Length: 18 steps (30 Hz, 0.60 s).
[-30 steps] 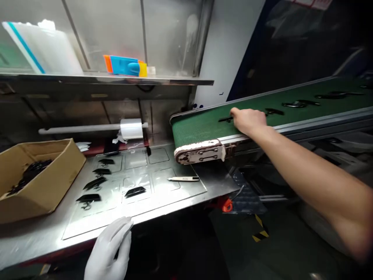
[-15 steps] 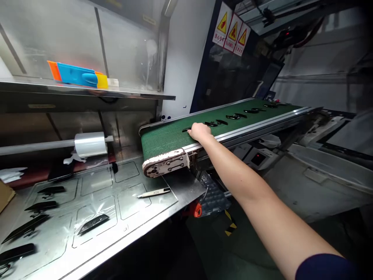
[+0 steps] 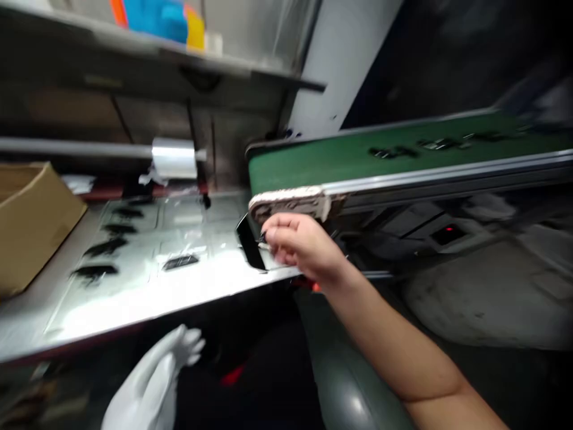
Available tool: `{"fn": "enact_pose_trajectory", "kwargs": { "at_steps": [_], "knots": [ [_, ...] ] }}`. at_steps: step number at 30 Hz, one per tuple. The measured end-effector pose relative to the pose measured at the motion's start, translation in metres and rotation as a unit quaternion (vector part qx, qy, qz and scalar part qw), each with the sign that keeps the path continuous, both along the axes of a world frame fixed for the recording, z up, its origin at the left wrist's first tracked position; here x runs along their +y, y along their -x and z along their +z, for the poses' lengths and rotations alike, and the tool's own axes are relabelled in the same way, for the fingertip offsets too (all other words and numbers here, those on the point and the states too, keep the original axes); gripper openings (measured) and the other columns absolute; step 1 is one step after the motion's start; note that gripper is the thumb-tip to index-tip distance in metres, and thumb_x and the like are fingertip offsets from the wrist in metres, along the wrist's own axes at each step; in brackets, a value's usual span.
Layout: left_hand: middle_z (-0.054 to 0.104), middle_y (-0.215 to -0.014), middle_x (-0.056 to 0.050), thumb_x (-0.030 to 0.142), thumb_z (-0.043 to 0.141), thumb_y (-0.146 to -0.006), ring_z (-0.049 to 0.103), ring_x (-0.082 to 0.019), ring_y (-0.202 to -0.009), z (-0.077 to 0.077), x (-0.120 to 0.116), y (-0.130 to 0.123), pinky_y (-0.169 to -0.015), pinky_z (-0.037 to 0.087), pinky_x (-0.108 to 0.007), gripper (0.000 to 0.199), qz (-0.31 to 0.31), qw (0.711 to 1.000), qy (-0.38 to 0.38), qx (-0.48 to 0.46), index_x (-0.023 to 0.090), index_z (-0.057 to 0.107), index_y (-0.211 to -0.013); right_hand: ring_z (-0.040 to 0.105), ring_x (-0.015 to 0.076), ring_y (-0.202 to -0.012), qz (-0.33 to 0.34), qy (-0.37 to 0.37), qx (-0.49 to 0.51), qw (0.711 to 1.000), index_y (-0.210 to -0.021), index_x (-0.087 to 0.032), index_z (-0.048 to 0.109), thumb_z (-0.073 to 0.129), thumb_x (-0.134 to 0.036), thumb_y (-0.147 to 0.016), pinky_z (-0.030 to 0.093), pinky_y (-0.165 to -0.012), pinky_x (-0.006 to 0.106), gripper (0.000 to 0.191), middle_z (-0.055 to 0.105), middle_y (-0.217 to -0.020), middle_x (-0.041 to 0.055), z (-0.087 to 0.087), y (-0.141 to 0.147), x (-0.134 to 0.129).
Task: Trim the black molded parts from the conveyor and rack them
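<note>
Since the earlier frames, the right hand (image 3: 299, 245) has been withdrawn from the green conveyor belt (image 3: 322, 164) and brought down to the frame centre, below the belt's end roller (image 3: 290, 203), and a black part (image 3: 249, 242) is now carried in it. The part is pinched between thumb and fingertips; the other fingers are curled. Motion blur limits finer detail.

The part projects from the fingertips toward the left of the frame, over the right-hand edge of the steel table (image 3: 134, 304). Its long axis is tilted, running from upper left to lower right. The right hand is the nearer hand; contact is already made. The right forearm is extended from the lower right corner diagonally up to the centre, with the wrist roughly straight.

The gloved left hand (image 3: 156, 376) is held low at the bottom left, below the table edge, apart from the part, with fingers loosely spread and nothing gripped.

Further black parts (image 3: 105, 246) are laid in rows on the table at centre left. A cardboard box (image 3: 31, 227) stands at the left edge. More parts (image 3: 394, 152) lie on the belt at upper right.
</note>
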<state>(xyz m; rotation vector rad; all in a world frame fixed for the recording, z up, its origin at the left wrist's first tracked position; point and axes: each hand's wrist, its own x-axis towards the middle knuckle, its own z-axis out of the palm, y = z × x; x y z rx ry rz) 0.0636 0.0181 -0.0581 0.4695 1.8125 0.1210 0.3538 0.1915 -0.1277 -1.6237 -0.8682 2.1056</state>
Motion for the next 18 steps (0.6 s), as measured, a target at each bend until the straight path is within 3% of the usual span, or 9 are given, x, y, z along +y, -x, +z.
{"fn": "enact_pose_trajectory", "kwargs": {
  "at_steps": [1,2,4,6,11,18],
  "knots": [
    [0.072,-0.127,-0.001,0.054,0.057,-0.089,0.069,-0.029,-0.119,0.010,0.003,-0.009,-0.096,0.065,-0.042,0.057,0.115,0.991,-0.013,-0.069,0.041,0.055,-0.144,0.047,0.0079,-0.049,-0.017,0.057,0.102,0.993,-0.096,-0.015,0.062,0.066,-0.040,-0.085,0.032,-0.044,0.018,0.028,0.056,-0.064,-0.0006,0.008,0.025,-0.029],
    [0.072,-0.125,-0.009,0.053,0.053,-0.092,0.071,-0.031,-0.116,0.014,0.007,-0.017,-0.089,0.065,-0.043,0.061,0.205,0.964,-0.022,-0.165,0.032,0.049,-0.150,0.045,0.0070,-0.048,-0.040,0.108,0.184,0.976,-0.091,-0.014,0.062,0.069,-0.037,-0.084,0.031,-0.044,0.017,0.025,0.054,-0.061,-0.0013,0.015,0.047,-0.055],
    [0.076,-0.104,-0.013,0.055,0.051,-0.095,0.075,-0.029,-0.091,0.012,0.013,-0.028,-0.069,0.062,-0.036,0.061,0.279,0.917,-0.003,-0.285,0.022,0.052,-0.146,0.041,0.0055,-0.047,-0.071,0.180,0.243,0.951,-0.085,-0.013,0.061,0.071,-0.035,-0.084,0.030,-0.044,0.016,0.024,0.050,-0.058,-0.0025,0.022,0.079,-0.097],
    [0.077,-0.096,-0.011,0.052,0.056,-0.094,0.076,-0.026,-0.083,0.005,0.010,-0.030,-0.063,0.061,-0.030,0.054,0.327,0.888,0.010,-0.322,0.023,0.057,-0.139,0.037,0.0046,-0.047,-0.089,0.224,0.238,0.941,-0.082,-0.013,0.061,0.071,-0.034,-0.084,0.027,-0.044,0.016,0.024,0.048,-0.056,-0.0034,0.020,0.099,-0.125],
    [0.076,-0.088,-0.003,0.049,0.066,-0.090,0.074,-0.017,-0.073,0.005,-0.017,-0.026,-0.058,0.058,-0.023,0.049,0.377,0.869,0.024,-0.320,0.029,0.060,-0.134,0.036,0.0042,-0.047,-0.127,0.278,0.239,0.922,-0.079,-0.013,0.061,0.070,-0.031,-0.082,0.028,-0.044,0.016,0.021,0.046,-0.055,-0.0038,0.015,0.112,-0.155],
    [0.074,-0.082,-0.003,0.051,0.058,-0.094,0.072,-0.017,-0.069,0.007,-0.026,-0.031,-0.057,0.058,-0.024,0.048,0.333,0.883,0.013,-0.331,0.027,0.060,-0.136,0.039,0.0061,-0.050,-0.120,0.262,0.231,0.929,-0.082,-0.014,0.060,0.069,-0.034,-0.088,0.031,-0.046,0.019,0.023,0.047,-0.058,-0.0026,0.024,0.102,-0.166]
  ]
}}
